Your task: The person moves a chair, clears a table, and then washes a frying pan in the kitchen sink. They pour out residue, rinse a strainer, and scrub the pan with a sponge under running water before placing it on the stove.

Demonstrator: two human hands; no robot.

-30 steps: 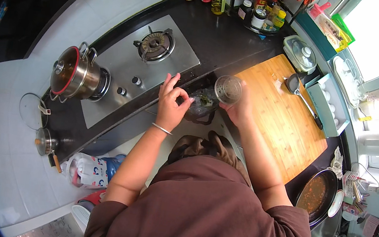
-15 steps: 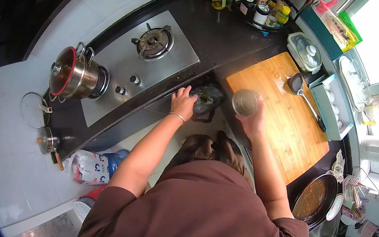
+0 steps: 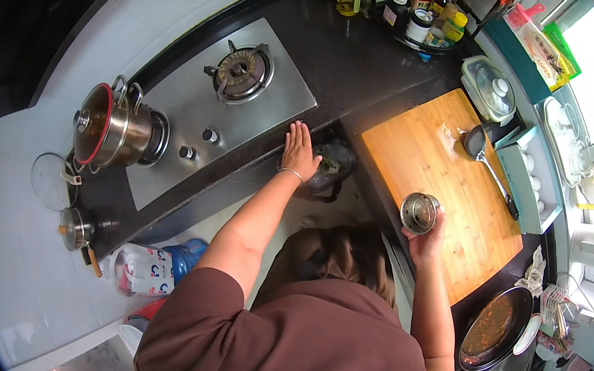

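The right hand (image 3: 428,238) is wrapped around a small steel cup (image 3: 419,212), fingers closed on its wall from below, and holds it upright at the near edge of the board (image 3: 449,184). What is in the cup cannot be told from here. The left hand (image 3: 300,152) lies flat, fingers spread and holding nothing, on the front edge of the black counter (image 3: 345,56) just right of the hob (image 3: 225,103). Just beside it, below the counter edge, sits a dark bag (image 3: 331,169).

To do this well, the cup is best kept level and steady, with the left hand bracing on the counter while the body leans; any tilt should come slowly, from the wrist.

Farther out, a ladle (image 3: 484,160) lies on the board, and a pan (image 3: 493,328) with brown contents sits to the right. A lidded pot (image 3: 109,127) stands on the left burner. Bottles (image 3: 412,12) crowd the back corner by a glass-lidded dish (image 3: 489,87).
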